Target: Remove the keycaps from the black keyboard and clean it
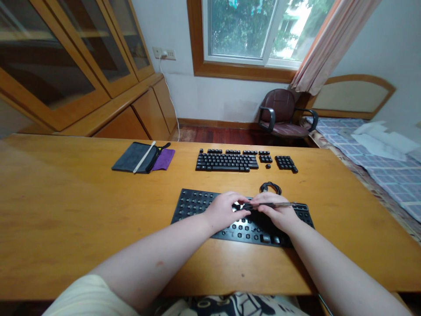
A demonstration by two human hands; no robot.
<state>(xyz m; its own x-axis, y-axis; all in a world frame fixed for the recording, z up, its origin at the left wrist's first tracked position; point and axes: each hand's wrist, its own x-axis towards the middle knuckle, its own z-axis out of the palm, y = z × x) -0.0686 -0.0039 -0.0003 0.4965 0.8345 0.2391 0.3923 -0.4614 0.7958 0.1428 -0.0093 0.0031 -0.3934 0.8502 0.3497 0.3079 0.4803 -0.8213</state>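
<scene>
A black keyboard base [194,204], stripped of most keycaps, lies on the wooden desk. Over its middle, my left hand [226,210] is closed in a pinch with thumb and index finger at a small dark and white piece [240,205], too small to name. My right hand [276,215] is closed around a slim dark tool [272,205] with thin metal prongs, which point left toward that piece. Both hands hide the middle of the base. Some larger keycaps [269,239] show on its near edge, below my right hand.
Behind the base, loose black keycaps [226,162] lie in keyboard layout, with a number-pad block [286,163]. A coiled black cable [270,188] is beside my right hand. At left lie a grey pouch [131,158], a white stick [144,156] and a purple cloth [165,159].
</scene>
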